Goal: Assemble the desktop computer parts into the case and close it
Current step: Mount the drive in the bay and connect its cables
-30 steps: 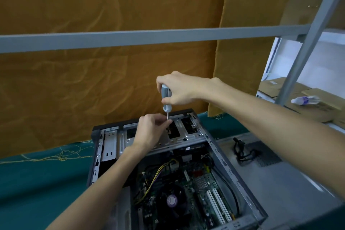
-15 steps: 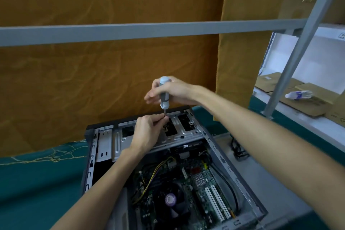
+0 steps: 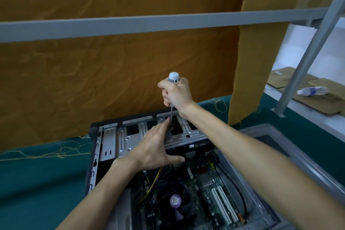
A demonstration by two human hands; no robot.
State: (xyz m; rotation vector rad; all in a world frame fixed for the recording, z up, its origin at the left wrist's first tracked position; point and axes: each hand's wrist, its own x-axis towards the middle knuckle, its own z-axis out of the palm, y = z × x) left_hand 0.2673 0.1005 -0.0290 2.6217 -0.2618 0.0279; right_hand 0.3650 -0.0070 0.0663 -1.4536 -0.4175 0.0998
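Just above the middle of the frame, the right hand (image 3: 176, 92) is wrapped in a full fist around the grey-and-white plastic-handled screwdriver (image 3: 173, 78), held upright with its thin steel shaft running down to the silver sheet-metal drive cage (image 3: 130, 136). The left hand (image 3: 155, 147) lies with fingers extended, fingertips (image 3: 168, 120) steadying the shaft near its tip; whether a screw sits under them is hidden, so I cannot tell.

The screwdriver looks light and rigid, best held around the handle as it is. The open dark steel desktop case (image 3: 91, 170) in the lower centre is likely heavy and stiff with sharp edges. It holds a green motherboard (image 3: 207, 183), a black cooler fan (image 3: 175, 200), white expansion slots (image 3: 224, 205) and yellow-black cables (image 3: 155, 179), all fragile.
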